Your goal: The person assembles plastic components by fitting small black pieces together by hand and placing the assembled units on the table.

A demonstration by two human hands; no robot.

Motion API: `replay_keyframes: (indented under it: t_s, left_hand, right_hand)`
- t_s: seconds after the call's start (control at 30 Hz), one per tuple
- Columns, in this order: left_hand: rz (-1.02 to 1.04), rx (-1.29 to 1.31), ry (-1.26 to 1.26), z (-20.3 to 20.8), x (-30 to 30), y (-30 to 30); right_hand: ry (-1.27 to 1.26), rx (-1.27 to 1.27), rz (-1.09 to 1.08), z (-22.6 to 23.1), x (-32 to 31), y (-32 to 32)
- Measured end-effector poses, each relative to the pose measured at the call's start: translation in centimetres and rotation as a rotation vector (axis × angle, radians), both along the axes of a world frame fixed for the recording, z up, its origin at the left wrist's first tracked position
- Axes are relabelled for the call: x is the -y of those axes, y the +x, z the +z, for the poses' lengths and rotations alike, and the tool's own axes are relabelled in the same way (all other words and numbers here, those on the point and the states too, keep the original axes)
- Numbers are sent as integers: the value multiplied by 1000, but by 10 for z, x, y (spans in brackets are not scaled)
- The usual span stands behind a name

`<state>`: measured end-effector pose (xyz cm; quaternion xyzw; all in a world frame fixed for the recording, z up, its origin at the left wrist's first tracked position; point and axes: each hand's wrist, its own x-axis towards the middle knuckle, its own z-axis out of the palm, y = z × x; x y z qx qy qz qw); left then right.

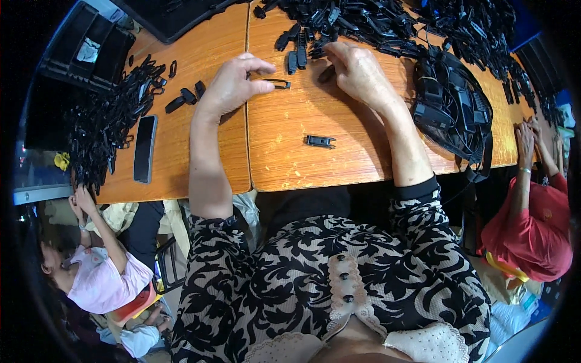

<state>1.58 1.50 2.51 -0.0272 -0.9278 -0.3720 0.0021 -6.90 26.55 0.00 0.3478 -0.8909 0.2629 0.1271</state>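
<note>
My left hand (233, 88) is over the wooden table, thumb and forefinger apart. A slim black plastic frame (281, 84) is beside its thumb tip; whether they touch is hard to tell. Farther right, my right hand (358, 74) has its fingers bent together at the near edge of a heap of black plastic parts (351, 21). What its fingertips pinch, if anything, I cannot make out. Several black clip-like pieces (296, 59) lie between the two hands. Closer to me, a single black buckle-like part (319, 141) rests on the bare wood.
A phone (144, 149) lies at left, near a second heap of black parts (112, 115) and a few loose pieces (184, 100). A black strapped mesh item (454, 109) is at right. Black trays (88, 51) stand far left. Co-workers (109, 272) sit on both sides.
</note>
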Motion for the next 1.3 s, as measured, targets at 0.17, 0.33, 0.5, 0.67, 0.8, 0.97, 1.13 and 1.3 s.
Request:
replay_keyframes:
  t_s: [0.17,0.33,0.5,0.67,0.8,0.97,1.13,1.3]
  left_hand:
    - [-97,-79,-4,-10,-23,-4]
    - [63,-363,122,-21,-22,-21]
    - [260,-268,-72,-31,-40,-29]
    - [104,-386,-196,-28,-31,-22]
    - [99,-180,-195,-22,-21,-14]
    - [112,-247,338,-29,-28,-16]
    - [2,-166,322,-33,-38,-16]
    - [-138,-304,160,-39,-39,-18]
  right_hand:
    - [46,-17,39,12,-14,0]
    - [112,-144,220,9,4,17]
    - [152,-142,123,-5,14,22]
    - [78,10,148,-5,0,7]
    - [247,-65,245,1,-3,10]
    - [253,-78,127,15,-4,15]
    - [-194,214,203,4,2,7]
    - [-530,919,279,-3,12,7]
